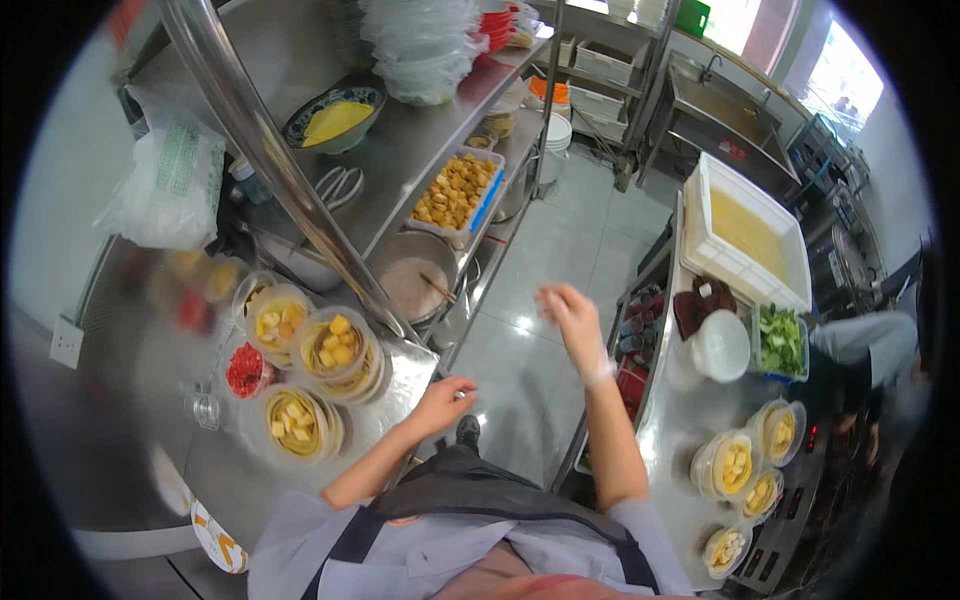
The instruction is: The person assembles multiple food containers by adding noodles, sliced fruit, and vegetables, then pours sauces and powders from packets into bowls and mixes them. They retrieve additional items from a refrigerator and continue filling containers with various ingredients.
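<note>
My left hand hovers just past the edge of the left steel counter, fingers loosely bent and a little apart. A small pale spot shows at its fingertips; I cannot tell what it is. Out over the floor between the counters, my right hand is raised with its fingers half curled and nothing visible in them. Nearest to the left hand stand stacked clear round tubs with yellow chunks on top, one stack at the back and one in front. A tub of chopped red food is beside them.
A steel post and shelf rise at left, over a tray of fried cubes and a metal pot. The right counter holds a white crate, a tub of greens and several filled tubs. Another person's sleeve is beyond.
</note>
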### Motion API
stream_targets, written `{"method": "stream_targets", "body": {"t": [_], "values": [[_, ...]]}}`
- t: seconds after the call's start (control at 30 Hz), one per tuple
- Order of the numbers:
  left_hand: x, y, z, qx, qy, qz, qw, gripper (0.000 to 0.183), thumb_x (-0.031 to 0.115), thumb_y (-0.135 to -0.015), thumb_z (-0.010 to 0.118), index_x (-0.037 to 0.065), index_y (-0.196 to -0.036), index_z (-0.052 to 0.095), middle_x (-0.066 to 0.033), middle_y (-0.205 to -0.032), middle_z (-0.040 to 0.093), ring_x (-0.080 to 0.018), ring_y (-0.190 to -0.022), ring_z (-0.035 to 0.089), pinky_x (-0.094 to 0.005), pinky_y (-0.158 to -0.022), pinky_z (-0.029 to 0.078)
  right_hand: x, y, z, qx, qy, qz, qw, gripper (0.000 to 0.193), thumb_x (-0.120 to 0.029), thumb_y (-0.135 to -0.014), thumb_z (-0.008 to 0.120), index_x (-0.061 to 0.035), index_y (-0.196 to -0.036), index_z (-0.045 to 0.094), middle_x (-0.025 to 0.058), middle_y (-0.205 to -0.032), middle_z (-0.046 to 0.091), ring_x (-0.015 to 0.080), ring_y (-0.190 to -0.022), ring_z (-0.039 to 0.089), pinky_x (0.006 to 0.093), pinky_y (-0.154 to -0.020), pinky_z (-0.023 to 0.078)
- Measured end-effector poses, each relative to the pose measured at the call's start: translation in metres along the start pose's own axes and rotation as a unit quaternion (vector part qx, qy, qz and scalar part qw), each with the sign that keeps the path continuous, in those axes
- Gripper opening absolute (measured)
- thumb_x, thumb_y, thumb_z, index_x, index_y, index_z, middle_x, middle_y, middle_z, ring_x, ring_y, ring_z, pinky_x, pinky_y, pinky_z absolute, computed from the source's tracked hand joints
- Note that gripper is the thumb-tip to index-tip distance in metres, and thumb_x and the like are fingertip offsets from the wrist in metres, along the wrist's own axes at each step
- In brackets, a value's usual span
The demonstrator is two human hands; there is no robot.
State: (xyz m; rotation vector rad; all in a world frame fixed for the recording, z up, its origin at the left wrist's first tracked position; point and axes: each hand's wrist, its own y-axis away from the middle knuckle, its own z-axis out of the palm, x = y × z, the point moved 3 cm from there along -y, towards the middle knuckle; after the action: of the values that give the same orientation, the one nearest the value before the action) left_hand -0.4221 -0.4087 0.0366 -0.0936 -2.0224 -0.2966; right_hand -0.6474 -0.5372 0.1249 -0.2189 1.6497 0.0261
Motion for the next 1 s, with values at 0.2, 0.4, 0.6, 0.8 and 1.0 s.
{"method": "stream_targets", "body": {"t": [0.2,0.4,0.6,0.8,1.0], "values": [[0.019,-0.024,-0.035,0.012,0.063,-0.054,0.996,0.025,0.02,-0.087,0.06,0.006,-0.108,0.061,-0.0082,-0.102,0.062,-0.0184,-0.086,0.059,-0.0298,-0.077,0.048,-0.08,-0.287,0.089,-0.04,0.038,-0.07,0.996,0.039,-0.04,-0.083,0.056,-0.0043,-0.098,0.063,0.0043,-0.086,0.064,0.0121,-0.072,0.058,0.0281,-0.056,0.045],[0.018,-0.038,-0.048,0.133,0.081,-0.104,0.982,0.026,0.019,-0.087,0.062,0.005,-0.109,0.062,-0.0099,-0.1,0.066,-0.0213,-0.086,0.066,-0.0306,-0.077,0.051,-0.101,-0.472,0.157,0.021,0.007,0.109,0.994,0.047,-0.036,-0.083,0.055,-0.003,-0.116,0.054,0.0141,-0.103,0.06,0.0299,-0.083,0.06,0.0405,-0.063,0.051],[0.008,-0.052,-0.043,0.227,0.3,-0.119,0.919,0.019,0.01,-0.09,0.058,0.001,-0.106,0.062,-0.0064,-0.099,0.066,-0.0117,-0.091,0.061,-0.0256,-0.082,0.048,-0.049,-0.555,0.182,-0.041,-0.187,0.229,0.954,0.054,-0.03,-0.081,0.054,-0.0051,-0.127,0.037,0.0284,-0.105,0.055,0.0416,-0.068,0.063,0.0481,-0.055,0.055],[0.043,-0.079,-0.071,0.149,0.286,-0.075,0.944,0.022,0.009,-0.09,0.057,0.0,-0.109,0.061,-0.0052,-0.101,0.065,-0.0115,-0.094,0.059,-0.0252,-0.082,0.046,-0.067,-0.533,0.148,-0.022,-0.191,0.209,0.959,0.052,-0.012,-0.081,0.053,-0.0021,-0.13,0.037,0.0266,-0.111,0.052,0.0453,-0.071,0.063,0.0484,-0.054,0.058],[0.142,-0.121,-0.133,0.262,0.131,0.205,0.934,0.039,0.003,-0.083,0.06,0.005,-0.12,0.052,-0.0094,-0.127,0.048,-0.0179,-0.109,0.052,-0.0256,-0.081,0.045,-0.096,-0.371,0.034,0.015,0.049,0.121,0.991,0.036,-0.024,-0.093,0.05,-0.005,-0.123,0.049,0.0113,-0.114,0.06,0.0292,-0.097,0.062,0.0434,-0.058,0.062]]}}
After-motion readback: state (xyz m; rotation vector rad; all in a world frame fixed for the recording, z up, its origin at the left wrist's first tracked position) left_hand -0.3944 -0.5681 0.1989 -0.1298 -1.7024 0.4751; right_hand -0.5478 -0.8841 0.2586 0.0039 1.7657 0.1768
